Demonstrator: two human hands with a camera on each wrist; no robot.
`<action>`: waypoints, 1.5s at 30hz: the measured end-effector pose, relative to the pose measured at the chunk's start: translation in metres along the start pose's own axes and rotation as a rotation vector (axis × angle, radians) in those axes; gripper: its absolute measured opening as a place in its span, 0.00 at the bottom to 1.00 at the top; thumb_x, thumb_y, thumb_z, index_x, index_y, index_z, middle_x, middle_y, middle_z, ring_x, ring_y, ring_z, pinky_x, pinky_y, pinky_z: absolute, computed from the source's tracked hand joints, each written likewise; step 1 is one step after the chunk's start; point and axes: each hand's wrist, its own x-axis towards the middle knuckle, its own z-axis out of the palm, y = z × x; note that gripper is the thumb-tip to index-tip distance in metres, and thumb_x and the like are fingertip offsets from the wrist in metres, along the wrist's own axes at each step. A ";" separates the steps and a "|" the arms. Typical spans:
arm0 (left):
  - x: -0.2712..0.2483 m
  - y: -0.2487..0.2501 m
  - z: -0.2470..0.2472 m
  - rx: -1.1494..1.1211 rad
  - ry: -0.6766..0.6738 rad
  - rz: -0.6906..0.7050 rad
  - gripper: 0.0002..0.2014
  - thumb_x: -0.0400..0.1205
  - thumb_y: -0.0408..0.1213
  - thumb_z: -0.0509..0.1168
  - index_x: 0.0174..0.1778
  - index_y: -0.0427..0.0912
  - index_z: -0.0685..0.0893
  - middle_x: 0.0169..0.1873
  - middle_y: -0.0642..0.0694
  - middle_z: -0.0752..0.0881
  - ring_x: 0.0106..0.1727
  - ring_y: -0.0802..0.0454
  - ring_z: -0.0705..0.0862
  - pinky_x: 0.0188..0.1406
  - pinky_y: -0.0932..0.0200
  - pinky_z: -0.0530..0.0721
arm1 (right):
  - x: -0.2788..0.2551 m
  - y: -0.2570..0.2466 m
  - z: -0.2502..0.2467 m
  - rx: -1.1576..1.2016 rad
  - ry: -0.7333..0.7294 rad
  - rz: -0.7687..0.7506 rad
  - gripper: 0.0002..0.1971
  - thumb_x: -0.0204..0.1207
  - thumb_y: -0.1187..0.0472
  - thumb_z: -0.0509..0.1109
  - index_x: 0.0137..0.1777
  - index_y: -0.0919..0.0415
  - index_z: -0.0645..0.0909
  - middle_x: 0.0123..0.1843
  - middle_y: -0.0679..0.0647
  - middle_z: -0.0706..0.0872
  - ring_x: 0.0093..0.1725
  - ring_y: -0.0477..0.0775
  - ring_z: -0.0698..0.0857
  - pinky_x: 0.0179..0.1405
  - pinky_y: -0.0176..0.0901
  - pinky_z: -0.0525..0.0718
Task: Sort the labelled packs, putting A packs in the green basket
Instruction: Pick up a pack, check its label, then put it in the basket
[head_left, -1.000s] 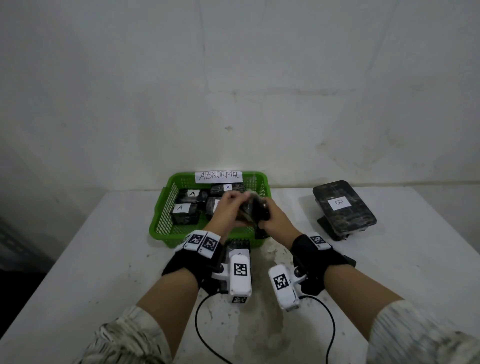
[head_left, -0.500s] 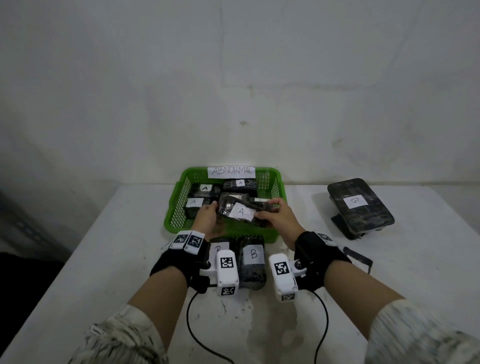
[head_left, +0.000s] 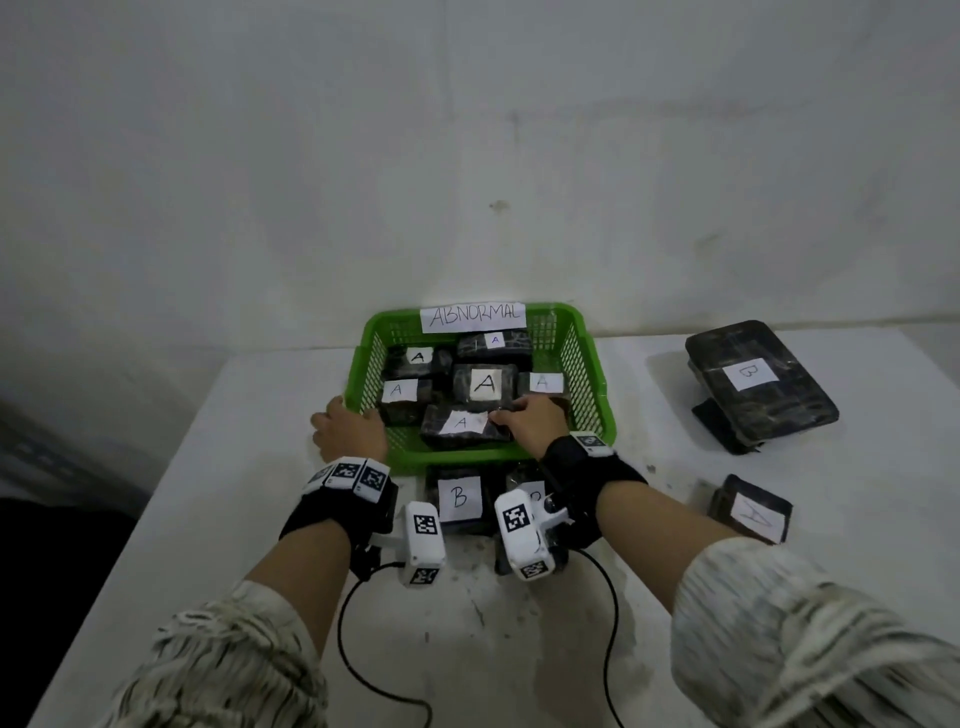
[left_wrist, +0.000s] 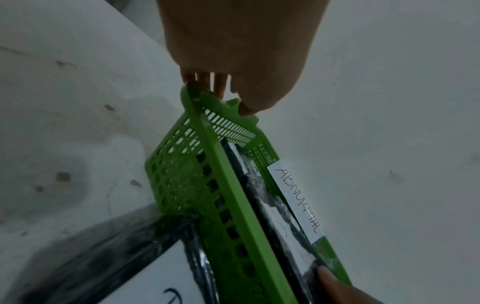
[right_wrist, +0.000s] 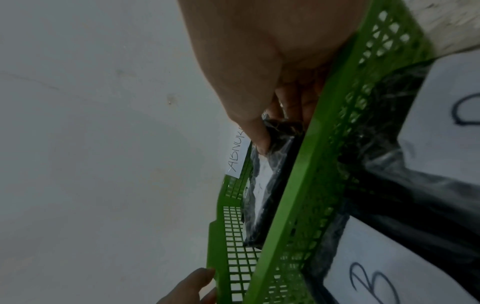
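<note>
The green basket (head_left: 467, 457), labelled ABNORMAL, stands at the table's back middle and holds several black packs marked A. My right hand (head_left: 519, 418) reaches over the near rim and pinches one end of an A pack (head_left: 460, 428) that lies low in the basket's near part. In the right wrist view the thumb presses on that pack (right_wrist: 262, 185) with the fingers behind it. My left hand (head_left: 345, 428) holds the basket's near left corner. The left wrist view has the thumb on the rim (left_wrist: 233, 195) and the fingers outside it.
Two B packs (head_left: 460, 496) lie just in front of the basket, under my wrists; the right one is mostly hidden. A large B pack (head_left: 753, 379) sits propped at the back right. Another A pack (head_left: 753, 512) lies at the right. The wall is close behind.
Both hands held the A pack above the basket; now it is down inside the near part. My left hand has let go and moved to the basket's corner.
</note>
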 end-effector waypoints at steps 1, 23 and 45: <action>0.003 0.002 0.003 -0.022 0.001 -0.009 0.25 0.83 0.34 0.58 0.77 0.37 0.66 0.71 0.32 0.67 0.70 0.34 0.69 0.67 0.43 0.70 | 0.004 -0.002 0.000 -0.013 -0.004 0.003 0.16 0.77 0.53 0.71 0.38 0.67 0.78 0.34 0.57 0.78 0.35 0.55 0.76 0.37 0.43 0.72; 0.010 0.002 0.042 -0.136 -0.016 0.211 0.21 0.85 0.33 0.57 0.75 0.41 0.71 0.62 0.33 0.71 0.58 0.38 0.78 0.62 0.57 0.72 | 0.049 -0.010 0.031 -0.164 0.035 0.051 0.10 0.77 0.63 0.73 0.46 0.73 0.88 0.47 0.67 0.89 0.49 0.64 0.87 0.49 0.47 0.85; -0.066 0.069 0.063 0.258 -0.035 0.459 0.21 0.81 0.42 0.62 0.71 0.46 0.73 0.67 0.36 0.70 0.71 0.38 0.65 0.73 0.45 0.57 | 0.040 0.034 -0.098 -0.033 0.484 -0.156 0.09 0.72 0.65 0.69 0.53 0.59 0.80 0.50 0.62 0.82 0.54 0.64 0.80 0.50 0.51 0.76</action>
